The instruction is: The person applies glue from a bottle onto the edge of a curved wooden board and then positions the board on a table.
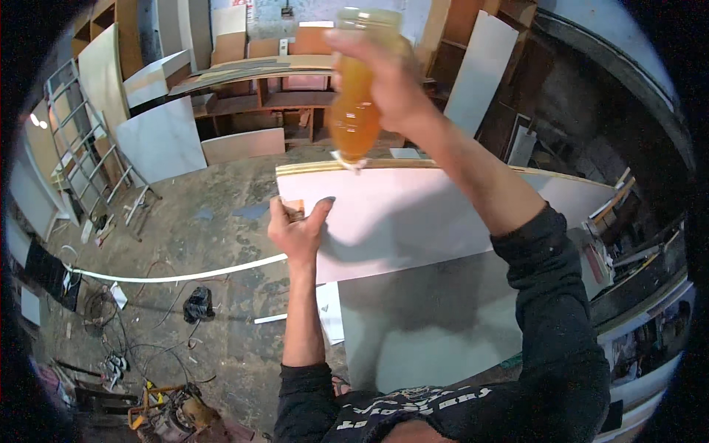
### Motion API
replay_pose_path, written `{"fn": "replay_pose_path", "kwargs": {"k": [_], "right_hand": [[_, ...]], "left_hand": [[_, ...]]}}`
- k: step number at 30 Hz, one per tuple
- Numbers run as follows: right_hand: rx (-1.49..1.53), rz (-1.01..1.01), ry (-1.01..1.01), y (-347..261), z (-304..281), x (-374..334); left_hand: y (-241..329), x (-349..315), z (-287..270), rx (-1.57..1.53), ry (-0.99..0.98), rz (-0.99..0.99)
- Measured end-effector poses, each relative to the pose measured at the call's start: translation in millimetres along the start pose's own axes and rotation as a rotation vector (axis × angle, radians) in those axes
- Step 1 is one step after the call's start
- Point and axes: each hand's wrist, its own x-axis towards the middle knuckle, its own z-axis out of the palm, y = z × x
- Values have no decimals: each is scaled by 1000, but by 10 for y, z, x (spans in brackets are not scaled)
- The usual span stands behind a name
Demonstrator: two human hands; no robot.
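My right hand (pixel 384 81) grips a clear bottle (pixel 356 111) of amber liquid, tipped upside down and slightly blurred. The bottle's white tip meets the far, wood-coloured edge of a pale pinkish board (pixel 399 214), or sits just above it. By the board's left end is my left hand (pixel 294 235), its fingers curled round a small orange-tan piece (pixel 294 210) that is partly hidden. The left thumb sticks up in front of the board. A long white strip (pixel 185 277) curves from the left and stops from sight at my left wrist; whether I touch it I cannot tell.
Under the board lies a grey-green panel (pixel 428 317). Cables and a black bag (pixel 198 304) litter the floor at left, with a power tool (pixel 177 413) nearer me. A metal ladder (pixel 88 148) leans at far left. Shelving (pixel 295 100) and loose panels stand behind.
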Motion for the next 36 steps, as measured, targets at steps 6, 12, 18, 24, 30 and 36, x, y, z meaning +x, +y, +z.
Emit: {"fn": "replay_pose_path", "kwargs": {"k": [6,12,18,24,30,36], "right_hand": [[123,-11,-43,-230,1156,396],[274,47,49,-457,1176,270],[818,169,110,-781,58,-590],[651,739,614,-423,-1722,-3718],[457,621,1983,-1347,-2166,-6082],[263,522,2185,-1629,-2233,-6944]], "left_hand": [[42,42,-66,78,13,34],[-43,19,84,71,-5,91],[-284,158,-44,-2,0,33],[-307,56,152,4,-41,68],[-566,137,32,227,12,185],[-927,585,-171,492,72,-89]]}}
